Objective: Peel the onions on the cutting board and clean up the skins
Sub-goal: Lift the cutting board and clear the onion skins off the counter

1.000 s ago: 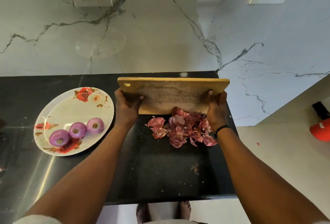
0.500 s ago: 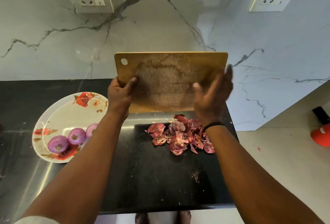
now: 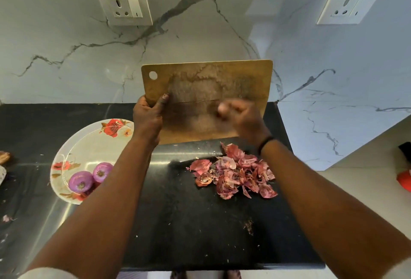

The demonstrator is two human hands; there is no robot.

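Board work first: the left hand (image 3: 148, 118) grips the wooden cutting board (image 3: 206, 87) by its left edge, thumb laid across the face, holding it upright and tilted back above the black worktop (image 3: 189, 229). The right hand (image 3: 241, 116) is in front of the board's lower right face, blurred; its fingers look curled, and whether they touch the board cannot be told. A dark band (image 3: 265, 143) circles that wrist.

Just below the right hand, a loose heap of red onion skins (image 3: 233, 174) lies on the worktop, apart from the board's bottom edge. Left of the left forearm sits a floral plate (image 3: 89, 143) carrying peeled onions (image 3: 81, 183); two show, the forearm covering that side of the plate. A few small scraps (image 3: 250, 226) speckle the worktop nearer the person, between the forearms. Beyond the hands, the marble wall carries two sockets (image 3: 123, 4).
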